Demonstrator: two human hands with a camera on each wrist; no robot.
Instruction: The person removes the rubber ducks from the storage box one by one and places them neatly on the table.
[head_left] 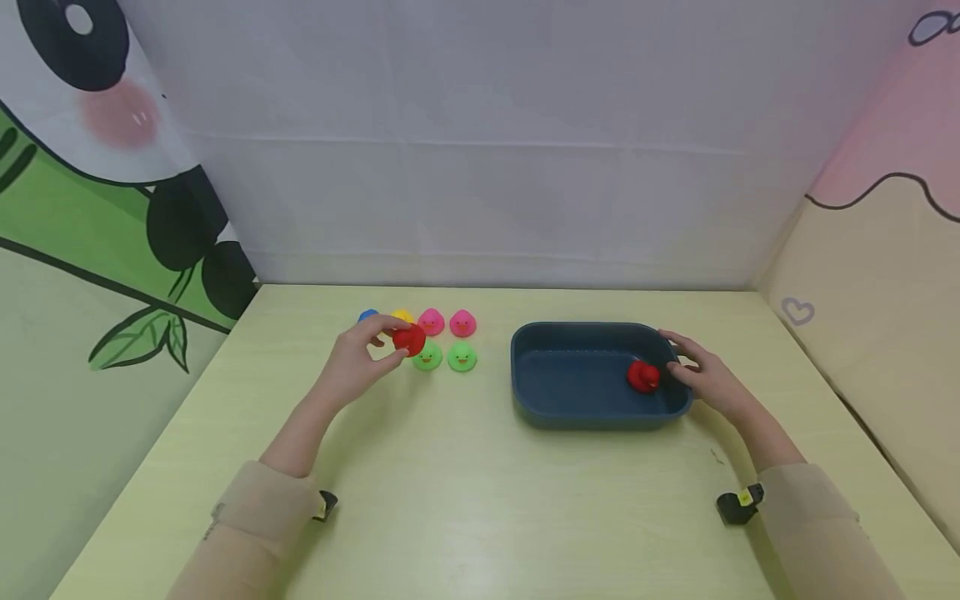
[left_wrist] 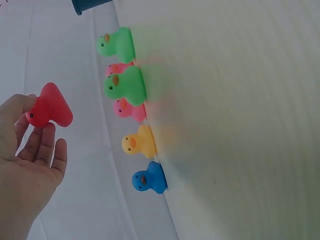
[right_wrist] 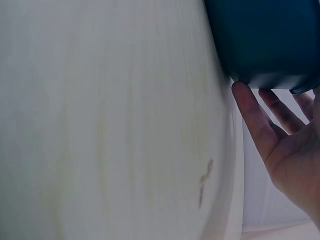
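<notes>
My left hand [head_left: 358,357] pinches a red rubber duck [head_left: 408,340] between thumb and fingers, above the table. In the left wrist view the duck [left_wrist: 50,106] is held clear of the row of ducks. Behind and below it stand two green ducks [head_left: 462,357], two pink ducks [head_left: 462,323], a yellow duck [left_wrist: 140,142] and a blue duck [left_wrist: 150,178]. On the right, my right hand [head_left: 708,379] grips the right end of a dark blue basin [head_left: 525,408], thumb at the rim and fingers [right_wrist: 255,117] against its outer wall. Inside the basin sits another red duck [head_left: 642,377].
The pale wooden table [head_left: 465,508] ends at a white cloth backdrop [head_left: 495,200]. A printed panel [head_left: 112,275] borders the left side and another panel [head_left: 885,333] the right. Each wrist wears a small black camera [head_left: 738,506].
</notes>
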